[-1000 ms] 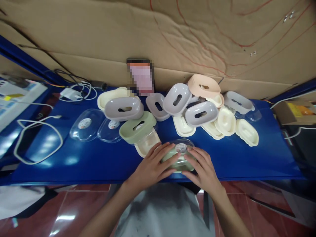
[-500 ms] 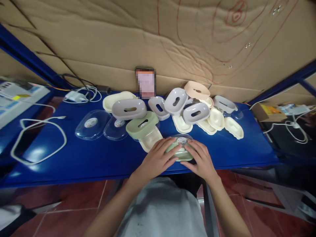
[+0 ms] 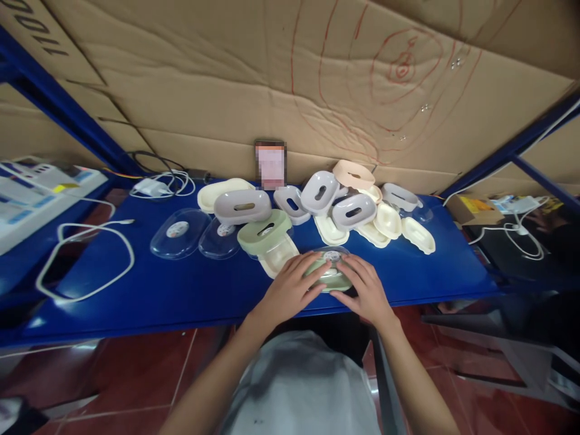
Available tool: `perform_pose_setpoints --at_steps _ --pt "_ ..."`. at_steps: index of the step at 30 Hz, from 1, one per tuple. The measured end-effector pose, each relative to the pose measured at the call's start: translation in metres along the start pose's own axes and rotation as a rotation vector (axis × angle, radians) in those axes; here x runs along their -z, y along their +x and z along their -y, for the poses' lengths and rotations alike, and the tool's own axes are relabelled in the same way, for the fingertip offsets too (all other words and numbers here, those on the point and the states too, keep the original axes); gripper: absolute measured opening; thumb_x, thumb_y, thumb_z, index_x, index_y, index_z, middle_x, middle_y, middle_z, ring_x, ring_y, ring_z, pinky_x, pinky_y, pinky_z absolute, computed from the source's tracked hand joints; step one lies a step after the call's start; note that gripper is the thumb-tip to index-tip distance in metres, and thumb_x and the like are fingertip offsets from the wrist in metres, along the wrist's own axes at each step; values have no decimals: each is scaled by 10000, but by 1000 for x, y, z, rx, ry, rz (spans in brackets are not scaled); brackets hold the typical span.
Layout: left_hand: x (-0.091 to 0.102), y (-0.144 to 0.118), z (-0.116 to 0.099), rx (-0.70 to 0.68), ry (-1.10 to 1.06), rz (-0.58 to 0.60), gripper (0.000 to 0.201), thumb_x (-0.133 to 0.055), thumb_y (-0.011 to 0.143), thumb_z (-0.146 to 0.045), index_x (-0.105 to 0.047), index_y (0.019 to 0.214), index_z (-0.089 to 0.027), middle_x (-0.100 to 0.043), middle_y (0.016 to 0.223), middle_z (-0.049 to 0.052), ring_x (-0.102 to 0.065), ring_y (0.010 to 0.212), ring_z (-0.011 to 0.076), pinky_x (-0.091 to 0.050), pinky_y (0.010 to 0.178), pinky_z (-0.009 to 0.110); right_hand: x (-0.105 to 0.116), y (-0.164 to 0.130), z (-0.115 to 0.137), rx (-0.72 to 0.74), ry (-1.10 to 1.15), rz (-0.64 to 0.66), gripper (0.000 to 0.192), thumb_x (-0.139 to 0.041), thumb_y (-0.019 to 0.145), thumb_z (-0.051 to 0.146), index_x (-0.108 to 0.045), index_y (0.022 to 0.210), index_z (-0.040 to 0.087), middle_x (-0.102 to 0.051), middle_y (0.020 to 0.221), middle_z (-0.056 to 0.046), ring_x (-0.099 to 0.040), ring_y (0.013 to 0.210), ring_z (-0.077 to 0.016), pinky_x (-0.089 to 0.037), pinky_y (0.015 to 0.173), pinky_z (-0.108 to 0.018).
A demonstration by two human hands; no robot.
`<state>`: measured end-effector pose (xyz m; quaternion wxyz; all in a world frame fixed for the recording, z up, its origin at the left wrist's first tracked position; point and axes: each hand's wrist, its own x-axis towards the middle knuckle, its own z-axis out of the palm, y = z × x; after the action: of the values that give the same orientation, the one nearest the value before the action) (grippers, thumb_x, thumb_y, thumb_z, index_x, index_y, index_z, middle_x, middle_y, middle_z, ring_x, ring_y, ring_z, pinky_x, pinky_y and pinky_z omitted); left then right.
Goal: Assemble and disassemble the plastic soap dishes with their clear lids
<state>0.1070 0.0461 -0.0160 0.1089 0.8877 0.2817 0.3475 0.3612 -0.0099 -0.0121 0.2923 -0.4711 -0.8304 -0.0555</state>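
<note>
Cupping green box (image 3: pixel 338 283), both hands (image 3: pixel 289 287) (image 3: pixel 366 291), ends hidden

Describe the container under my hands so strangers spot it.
On the blue table, find left hand and right hand at the near edge. Between them is the green container. Its top is a clear, stickered lid, unlike the slotted green piece farther left.

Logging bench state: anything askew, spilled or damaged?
No spill or damage visible. Askew: the green cover overlaps a cream tray at an angle, and the peach cover sits slanted atop other parts. A white cable loops at the table's left. Left hand and right hand partly hide the green container.
</note>
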Motion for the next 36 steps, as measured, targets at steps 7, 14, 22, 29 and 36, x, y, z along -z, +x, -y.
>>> perform_pose_setpoints --at_steps 7,14,22,29,36 --pt "-1 -2 1 -14 12 -4 438 -615 1089 -303 -596 1523 -252 -625 1533 139 -598 1439 304 -544 1173 511 1 0 1 5 6 0 706 -763 989 467 -491 1604 250 -653 1507 -151 -591 1439 -341 -545 1150 -556" --pt "1 -2 1 -20 32 7 432 -580 1107 -310 -563 1535 -256 -620 1529 140 -598 1435 302 -556 1161 513 1 0 1 -5 34 4 681 -748 998 474 -503 1595 255 -660 1497 -149 -581 1449 -338 -545 1148 -548" --pt "2 -3 2 0 28 31 475 -602 1096 -310 -537 1566 -301 -611 1544 135 -601 1439 311 -557 1161 534 2 3 2 -11 57 0 639 -724 1012 481 -524 1573 250 -672 1479 -149 -591 1438 -332 -555 1130 -523" --pt "4 -2 1 -7 29 28 454 -604 1092 -291 -551 1543 -270 -608 1538 148 -597 1434 310 -567 1148 528 2 2 2 -24 48 12 615 -713 1019 488 -537 1553 238 -665 1489 -155 -581 1448 -326 -552 1131 -517" --pt "4 -2 0 1 31 33 460 -604 1094 -292 -547 1549 -272 -610 1538 150 -600 1432 311 -571 1145 529 1 1 2 -27 54 12 612 -719 1016 484 -541 1546 236 -657 1497 -154 -575 1453 -331 -550 1133 -524"
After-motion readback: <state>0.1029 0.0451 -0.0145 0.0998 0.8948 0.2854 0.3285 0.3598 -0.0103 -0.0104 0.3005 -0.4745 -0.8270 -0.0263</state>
